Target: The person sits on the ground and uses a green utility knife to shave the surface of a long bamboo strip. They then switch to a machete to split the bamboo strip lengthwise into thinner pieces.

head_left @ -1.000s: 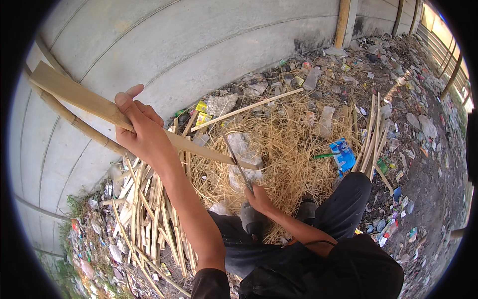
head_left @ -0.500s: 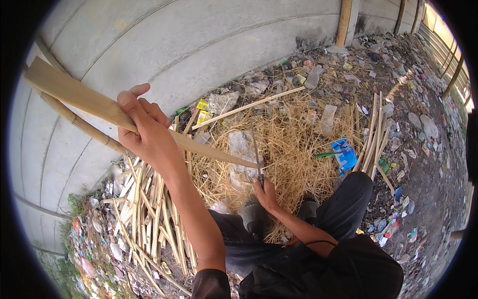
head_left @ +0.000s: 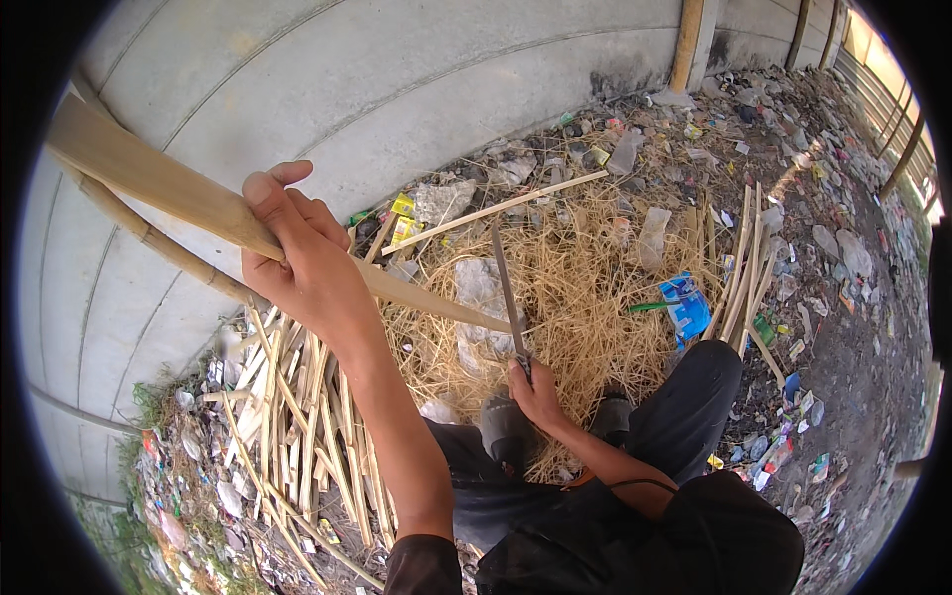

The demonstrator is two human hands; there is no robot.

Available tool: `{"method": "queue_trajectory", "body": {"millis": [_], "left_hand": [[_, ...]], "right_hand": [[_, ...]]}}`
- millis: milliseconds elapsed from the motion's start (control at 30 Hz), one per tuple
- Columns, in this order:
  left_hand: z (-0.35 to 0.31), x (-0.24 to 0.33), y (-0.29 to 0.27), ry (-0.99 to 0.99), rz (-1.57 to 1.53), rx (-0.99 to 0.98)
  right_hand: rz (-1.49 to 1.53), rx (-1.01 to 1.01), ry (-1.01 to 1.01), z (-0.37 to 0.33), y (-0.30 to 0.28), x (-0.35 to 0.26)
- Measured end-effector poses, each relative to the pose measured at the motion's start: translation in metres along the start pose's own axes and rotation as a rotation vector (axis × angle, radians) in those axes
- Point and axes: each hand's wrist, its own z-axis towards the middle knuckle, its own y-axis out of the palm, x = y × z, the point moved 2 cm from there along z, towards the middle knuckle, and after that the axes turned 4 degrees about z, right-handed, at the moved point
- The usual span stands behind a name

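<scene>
Since a second ago I see my right hand (head_left: 538,397), fingers clamped on the knife (head_left: 508,290), swing its blade up against the bamboo strip (head_left: 178,188) my left hand (head_left: 302,263) grips. Straw (head_left: 585,288) and litter cover the ground below the concrete wall (head_left: 397,89).

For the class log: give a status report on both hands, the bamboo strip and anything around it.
Left hand grips bamboo strip, raised. Right hand holds knife, blade at strip's lower end. Split bamboo pile and straw beneath.
</scene>
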Motion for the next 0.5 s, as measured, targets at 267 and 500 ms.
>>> {"method": "queue_trajectory", "body": {"millis": [267,500], "left_hand": [[0.0,0.003,0.005,-0.012,0.0,0.04],[-0.003,0.006,0.008,-0.004,0.03,0.046]], "right_hand": [[-0.256,-0.038,0.309,0.003,-0.014,0.031],[-0.071,0.004,-0.084,-0.003,0.0,0.007]]}}
